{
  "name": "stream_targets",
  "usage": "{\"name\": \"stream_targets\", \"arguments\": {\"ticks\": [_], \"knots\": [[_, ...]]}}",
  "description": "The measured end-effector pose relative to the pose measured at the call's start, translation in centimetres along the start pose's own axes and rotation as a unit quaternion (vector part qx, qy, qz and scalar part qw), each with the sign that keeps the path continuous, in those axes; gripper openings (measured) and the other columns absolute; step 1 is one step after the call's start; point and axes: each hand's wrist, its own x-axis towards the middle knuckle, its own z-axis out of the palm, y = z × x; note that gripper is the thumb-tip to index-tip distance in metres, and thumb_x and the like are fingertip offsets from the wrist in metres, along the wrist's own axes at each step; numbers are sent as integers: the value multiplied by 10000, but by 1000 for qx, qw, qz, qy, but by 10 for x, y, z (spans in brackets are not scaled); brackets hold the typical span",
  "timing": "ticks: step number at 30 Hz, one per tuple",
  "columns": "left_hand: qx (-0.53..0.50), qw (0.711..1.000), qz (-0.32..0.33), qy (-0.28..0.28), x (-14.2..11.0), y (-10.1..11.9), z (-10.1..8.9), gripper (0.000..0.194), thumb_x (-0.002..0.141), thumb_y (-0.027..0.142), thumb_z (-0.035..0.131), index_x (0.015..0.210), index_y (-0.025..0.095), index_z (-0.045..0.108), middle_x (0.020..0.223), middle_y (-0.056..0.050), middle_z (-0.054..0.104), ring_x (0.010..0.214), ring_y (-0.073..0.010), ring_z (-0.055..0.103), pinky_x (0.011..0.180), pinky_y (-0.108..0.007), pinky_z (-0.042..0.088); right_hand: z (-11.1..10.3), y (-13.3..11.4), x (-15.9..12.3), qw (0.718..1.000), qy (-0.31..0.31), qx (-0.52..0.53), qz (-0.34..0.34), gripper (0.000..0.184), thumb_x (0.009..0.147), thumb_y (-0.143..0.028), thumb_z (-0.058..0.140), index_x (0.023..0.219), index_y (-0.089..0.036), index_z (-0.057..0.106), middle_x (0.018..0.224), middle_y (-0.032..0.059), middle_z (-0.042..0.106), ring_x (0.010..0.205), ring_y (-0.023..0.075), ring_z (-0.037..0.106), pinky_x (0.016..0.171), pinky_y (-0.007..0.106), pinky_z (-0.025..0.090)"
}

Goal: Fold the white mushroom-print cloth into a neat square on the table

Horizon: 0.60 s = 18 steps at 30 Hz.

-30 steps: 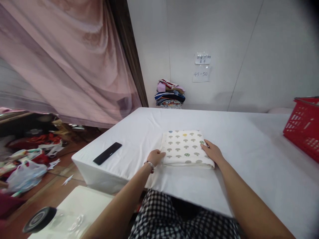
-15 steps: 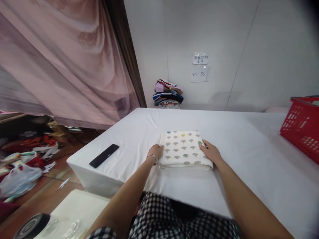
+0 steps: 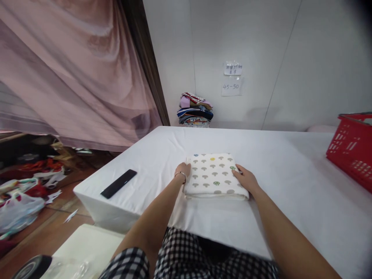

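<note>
A folded white cloth printed with grey mushrooms, a few of them green, yellow and blue, lies flat on the white-covered table. At its left edge is my left hand, a bracelet on the wrist, with the fingers closed against the fabric. My right hand grips the opposite edge, its thumb on top near a green mushroom and the other fingers along the side. Some fingertips of both hands are hidden by the cloth or the hands themselves.
A long black flat object lies on the table's left side. On the right stands a red plastic basket. Stacked folded clothes sit by the wall at the back. A pink curtain hangs at left, above plastic bags on the floor.
My left hand has shifted slightly upward along the cloth's left edge. My right hand stays at the right edge, and the cloth lies in nearly the same place.
</note>
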Motion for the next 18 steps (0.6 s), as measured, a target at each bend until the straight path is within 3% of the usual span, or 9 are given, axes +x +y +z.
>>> {"name": "stream_targets", "arguments": {"ticks": [5, 11, 18], "knots": [[0, 1000, -1, -8, 7, -4, 2, 283, 780, 399, 465, 778, 167, 627, 912, -161, 661, 882, -263, 616, 656, -297, 428, -1, -2, 0, 1000, -2, -2, 6, 555, 787, -529, 450, 1266, -251, 491, 1186, 43, 593, 1025, 241, 570, 865, 337, 440], [-11, 1000, 1, -7, 28, 12, -4, 359, 763, 490, 493, 733, 160, 630, 831, -172, 665, 862, -285, 621, 641, -303, 427, 1, 0, 1, 1000, 5, 5, 7, 550, 784, -523, 460, 1258, -247, 498, 1143, 39, 618, 1014, 237, 578, 861, 335, 444], [-10, 1000, -15, 2, 41, 15, 4, 321, 797, 374, 458, 860, 108, 626, 932, -223, 648, 936, -304, 603, 682, -328, 433, 2, 1, 1, 1000, 2, 9, 9, 555, 784, -531, 464, 1263, -251, 493, 1155, 37, 610, 1002, 236, 578, 859, 343, 441]]}}
